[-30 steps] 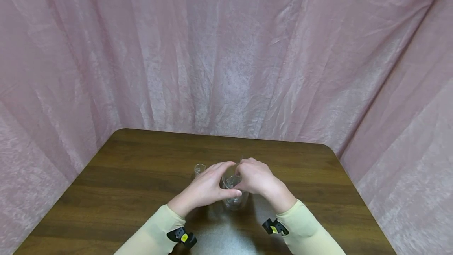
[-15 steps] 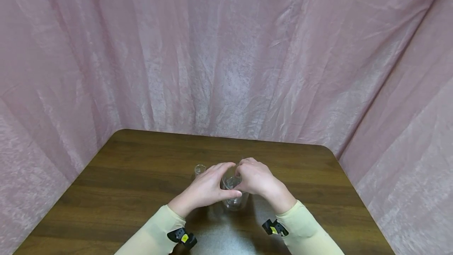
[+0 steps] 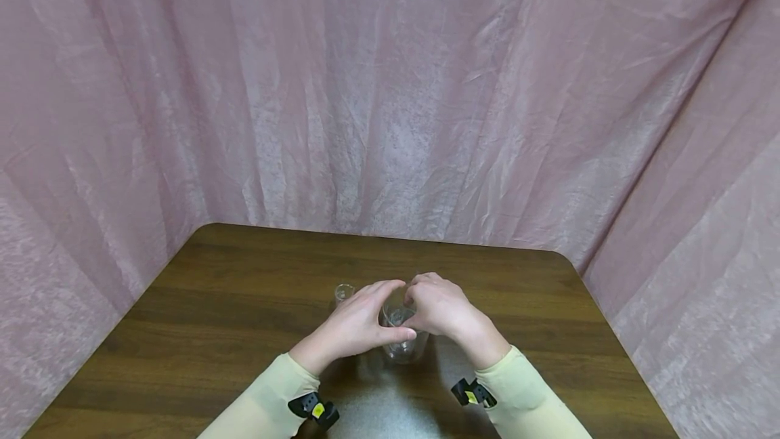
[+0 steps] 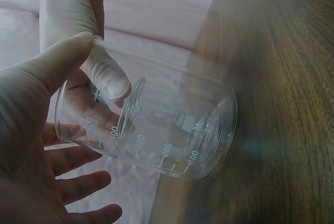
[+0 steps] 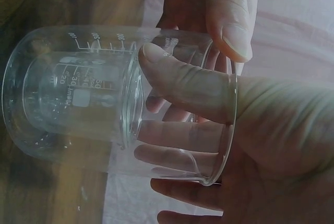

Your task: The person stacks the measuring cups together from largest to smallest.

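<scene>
Small beaker (image 5: pixel 78 96) looks nested already; left hand (image 3: pixel 364 320) grips big beaker (image 4: pixel 167 71), right hand's (image 3: pixel 440 307) reaching in, grip unclear. Tiny glass (image 3: pixel 344 292), lower centre, sits outside.

Well in from the far edge of the table (image 3: pixel 244 290), the small beaker (image 5: pixel 83 96) was lowered slightly within the large beaker (image 5: pixel 52 38).

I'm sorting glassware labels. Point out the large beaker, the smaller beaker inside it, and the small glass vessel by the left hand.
Large beaker (image 4: pixel 166 152): left wrist view, its wall at the 200 mark.
Smaller beaker (image 5: pixel 81 97): right wrist view, white patch on its side.
Small glass vessel (image 3: pixel 344 294): head view, upper part.
</scene>
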A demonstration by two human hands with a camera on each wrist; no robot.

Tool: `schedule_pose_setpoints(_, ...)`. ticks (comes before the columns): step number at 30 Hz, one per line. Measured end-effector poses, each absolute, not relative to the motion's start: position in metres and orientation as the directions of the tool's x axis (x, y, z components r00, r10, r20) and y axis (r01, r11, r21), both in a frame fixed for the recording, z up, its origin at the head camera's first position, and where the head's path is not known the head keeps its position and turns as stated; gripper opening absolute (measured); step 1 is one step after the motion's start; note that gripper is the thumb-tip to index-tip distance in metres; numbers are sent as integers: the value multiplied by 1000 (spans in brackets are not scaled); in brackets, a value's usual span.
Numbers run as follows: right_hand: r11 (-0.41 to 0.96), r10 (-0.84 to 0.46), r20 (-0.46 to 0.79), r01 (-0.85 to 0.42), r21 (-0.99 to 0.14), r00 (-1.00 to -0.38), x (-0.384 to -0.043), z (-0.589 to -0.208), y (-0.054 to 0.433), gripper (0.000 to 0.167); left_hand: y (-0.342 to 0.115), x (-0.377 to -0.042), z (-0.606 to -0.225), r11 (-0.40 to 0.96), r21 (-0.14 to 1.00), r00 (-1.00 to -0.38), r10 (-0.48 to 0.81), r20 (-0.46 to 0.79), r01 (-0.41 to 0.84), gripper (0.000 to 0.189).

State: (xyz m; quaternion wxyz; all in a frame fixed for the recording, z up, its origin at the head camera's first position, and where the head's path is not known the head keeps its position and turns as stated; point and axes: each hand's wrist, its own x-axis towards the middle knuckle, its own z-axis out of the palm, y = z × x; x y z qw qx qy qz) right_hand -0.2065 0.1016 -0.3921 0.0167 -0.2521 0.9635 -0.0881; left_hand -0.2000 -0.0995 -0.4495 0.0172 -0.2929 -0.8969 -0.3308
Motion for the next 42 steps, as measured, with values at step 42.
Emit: schedule_pose_setpoints(42, 817, -448, 137, -467, -338, -883, -198, -403, 117, 36, -100, -199, -447, 607, 608, -838, 507, 200, 512, 91)
